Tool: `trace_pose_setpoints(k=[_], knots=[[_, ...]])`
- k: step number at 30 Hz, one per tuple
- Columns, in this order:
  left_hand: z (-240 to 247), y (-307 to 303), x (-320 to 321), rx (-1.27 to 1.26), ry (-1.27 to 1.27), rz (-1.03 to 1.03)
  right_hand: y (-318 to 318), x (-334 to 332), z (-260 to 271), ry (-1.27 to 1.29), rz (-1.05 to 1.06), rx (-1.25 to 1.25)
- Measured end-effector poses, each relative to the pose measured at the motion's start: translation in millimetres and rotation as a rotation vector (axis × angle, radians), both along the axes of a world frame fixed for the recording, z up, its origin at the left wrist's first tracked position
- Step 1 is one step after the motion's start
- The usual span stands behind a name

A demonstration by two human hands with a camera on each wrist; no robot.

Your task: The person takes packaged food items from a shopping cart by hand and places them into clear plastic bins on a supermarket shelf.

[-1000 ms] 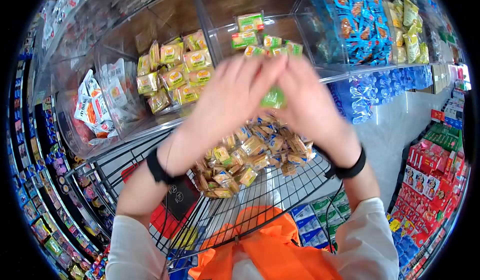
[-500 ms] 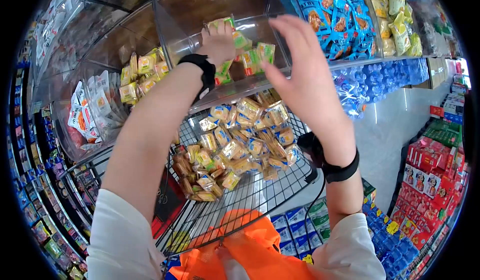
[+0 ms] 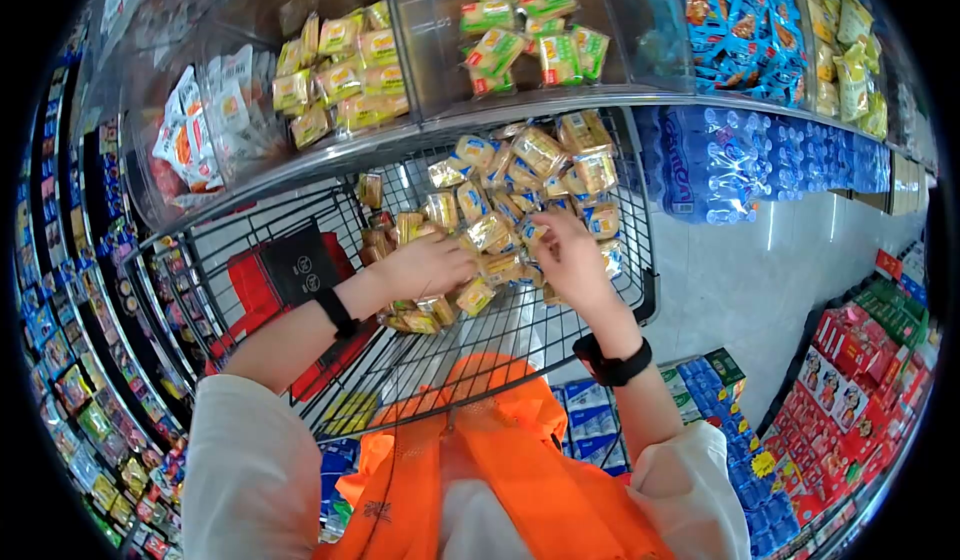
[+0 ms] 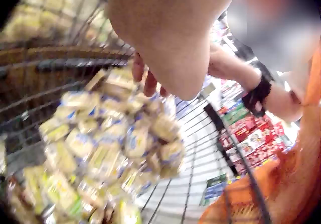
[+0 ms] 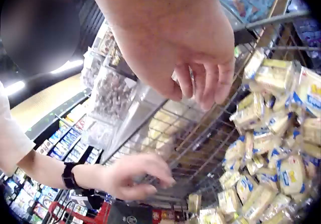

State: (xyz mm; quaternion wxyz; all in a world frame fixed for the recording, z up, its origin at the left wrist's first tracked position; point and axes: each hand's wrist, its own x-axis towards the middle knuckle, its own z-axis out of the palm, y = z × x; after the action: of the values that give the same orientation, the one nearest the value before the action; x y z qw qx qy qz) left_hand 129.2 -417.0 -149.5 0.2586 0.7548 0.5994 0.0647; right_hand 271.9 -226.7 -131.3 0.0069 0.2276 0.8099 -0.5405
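Note:
A heap of clear-wrapped snack packets (image 3: 490, 230), pale with blue or yellow-green labels, lies in the wire shopping cart (image 3: 420, 380). My left hand (image 3: 432, 266) hovers at the heap's near left side; the right wrist view shows that left hand (image 5: 138, 176) with thumb and fingers apart, nothing between them. Close over the heap's right part is my right hand (image 3: 572, 260), its fingers bent loosely downward. In the right wrist view no packet shows in the right hand (image 5: 175, 58). The left wrist view hides most of the left hand's fingers (image 4: 149, 82) behind its palm.
Clear shelf bins beyond the cart hold green-labelled packets (image 3: 540, 45), yellow packets (image 3: 350, 75) and blue bags (image 3: 740, 35). A red and black bag (image 3: 300, 270) sits in the cart's left part. Bottled water packs (image 3: 700, 165) stand under the shelf, red boxes (image 3: 850, 360) at right.
Both hands have come back from the shelf bin to the heap in the cart. The left hand was among the green-labelled packets there, which now lie loose in the bin.

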Motion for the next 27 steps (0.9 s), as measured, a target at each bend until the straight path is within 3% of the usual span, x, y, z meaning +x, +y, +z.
trace_pose_setpoints(k=[1,3,6,8,10,11,13,14,15,17,19,21,23,25,26,27], knots=[[-24,-21,3,0.0,-0.012,0.013,-8,1,-11,-0.012,0.013,0.0],[-66,-58,9,-0.452,0.033,0.251,-26,3,-46,-0.142,0.201,0.041],[-118,-105,26,-0.454,0.093,0.349,-47,-1,-99,-0.245,0.299,0.104],[-142,-113,37,-0.486,-0.036,0.383,-63,-7,-124,-0.321,0.379,0.186],[-162,-119,55,-0.417,-0.084,0.411,-81,-16,-144,-0.579,0.451,0.474],[-170,-122,66,-0.414,-0.098,0.422,-86,-20,-157,-0.587,0.465,0.48],[-167,-108,78,-0.552,-0.076,0.518,-96,-24,-183,-0.586,0.746,0.666],[-155,-91,71,-0.852,-0.155,0.452,-101,-22,-193,-0.549,0.764,0.744],[-154,-88,70,-0.853,-0.166,0.457,-105,-21,-204,-0.553,0.775,0.744],[-155,-91,73,-0.813,-0.099,0.426,-106,-23,-223,-0.318,0.793,1.033],[-162,-100,70,-0.766,-0.078,0.433,-103,-36,-222,-0.329,0.808,1.021],[-161,-107,63,-0.805,-0.182,0.593,-99,-53,-210,-0.508,0.853,0.783],[-148,-108,44,-0.853,-0.251,0.631,-96,-60,-199,-0.469,0.867,0.835],[-147,-113,35,-0.588,-0.369,0.914,-93,-76,-168,-0.662,0.603,0.364],[-147,-113,30,-0.589,-0.556,1.048,-83,-66,-194,-0.748,0.531,0.167],[-148,-110,28,-0.583,-0.561,1.053,-83,-64,-186,-0.749,0.536,0.174]])
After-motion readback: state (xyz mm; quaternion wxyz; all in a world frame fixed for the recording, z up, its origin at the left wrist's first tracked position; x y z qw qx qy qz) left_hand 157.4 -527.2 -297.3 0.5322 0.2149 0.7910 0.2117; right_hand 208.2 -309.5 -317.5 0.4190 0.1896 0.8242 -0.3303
